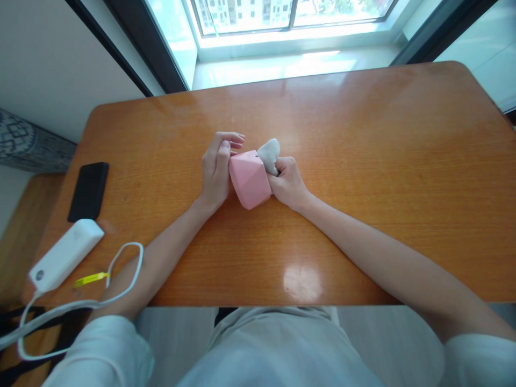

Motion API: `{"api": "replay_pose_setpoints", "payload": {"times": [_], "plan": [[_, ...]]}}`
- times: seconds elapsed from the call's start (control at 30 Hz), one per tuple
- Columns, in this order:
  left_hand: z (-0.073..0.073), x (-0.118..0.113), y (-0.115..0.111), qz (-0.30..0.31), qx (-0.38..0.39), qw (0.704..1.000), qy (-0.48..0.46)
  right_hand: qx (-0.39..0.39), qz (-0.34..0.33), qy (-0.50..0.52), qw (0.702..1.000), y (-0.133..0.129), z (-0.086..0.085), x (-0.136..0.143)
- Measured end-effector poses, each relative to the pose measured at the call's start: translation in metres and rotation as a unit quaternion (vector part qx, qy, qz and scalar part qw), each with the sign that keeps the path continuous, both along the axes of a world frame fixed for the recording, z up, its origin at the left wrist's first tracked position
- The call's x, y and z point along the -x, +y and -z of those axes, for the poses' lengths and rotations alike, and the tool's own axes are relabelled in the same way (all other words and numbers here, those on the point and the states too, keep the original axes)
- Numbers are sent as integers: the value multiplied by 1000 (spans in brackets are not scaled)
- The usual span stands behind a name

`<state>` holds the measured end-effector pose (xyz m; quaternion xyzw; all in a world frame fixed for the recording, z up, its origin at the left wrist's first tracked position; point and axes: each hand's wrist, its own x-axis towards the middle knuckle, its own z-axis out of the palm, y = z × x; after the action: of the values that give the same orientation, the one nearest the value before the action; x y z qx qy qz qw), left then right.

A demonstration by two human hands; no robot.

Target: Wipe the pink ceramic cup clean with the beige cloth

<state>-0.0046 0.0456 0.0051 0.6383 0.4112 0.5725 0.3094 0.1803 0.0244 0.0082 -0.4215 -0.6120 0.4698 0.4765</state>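
Observation:
A pink faceted object (250,180), with flat angular sides like a small geometric pot, is tilted over the middle of the table. My left hand (217,169) is curled against its left side, palm toward it, with the fingertips reaching past its far edge. On the other side, my right hand (288,183) is closed around a light grey cloth (269,155), which bunches up above the fist and touches the pink object's upper right edge. Part of the right hand's fingers is hidden by the cloth and the object. Whether the object touches the tabletop, I cannot tell.
On the wooden table (387,161), a black phone (88,191) lies at the left. Nearer me is a white power strip (66,257), its white cable (121,293) looping across my left forearm with a yellow tag (91,279). A window (290,16) stands beyond the far edge.

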Motion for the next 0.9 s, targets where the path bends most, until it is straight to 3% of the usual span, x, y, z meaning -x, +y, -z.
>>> {"api": "replay_pose_setpoints", "payload": {"times": [0.1, 0.17, 0.23, 0.27, 0.43, 0.57, 0.7, 0.9], "plan": [[2, 5, -5, 26, -195, 976, 90, 3, 6, -10, 1000, 0, 0, 0], [6, 11, -5, 74, -328, 927, 167, -1, 4, -14, 1000, 0, -1, -1], [13, 16, -2, 112, -396, 889, 203, -8, 0, -9, 1000, 1, -1, -1], [17, 18, 0, 124, -394, 887, 206, -11, -2, -5, 1000, 1, -1, -2], [27, 21, 4, 126, -254, 933, 221, 0, 3, 5, 1000, 2, 1, -1], [26, 20, 2, 121, -263, 930, 228, 8, 11, 8, 1000, 3, 1, -1], [21, 19, 0, 134, -179, 946, 236, 12, 13, 4, 1000, 2, 0, -2], [15, 15, -1, 101, -247, 936, 229, 18, 17, 10, 1000, 1, -5, -2]]}}
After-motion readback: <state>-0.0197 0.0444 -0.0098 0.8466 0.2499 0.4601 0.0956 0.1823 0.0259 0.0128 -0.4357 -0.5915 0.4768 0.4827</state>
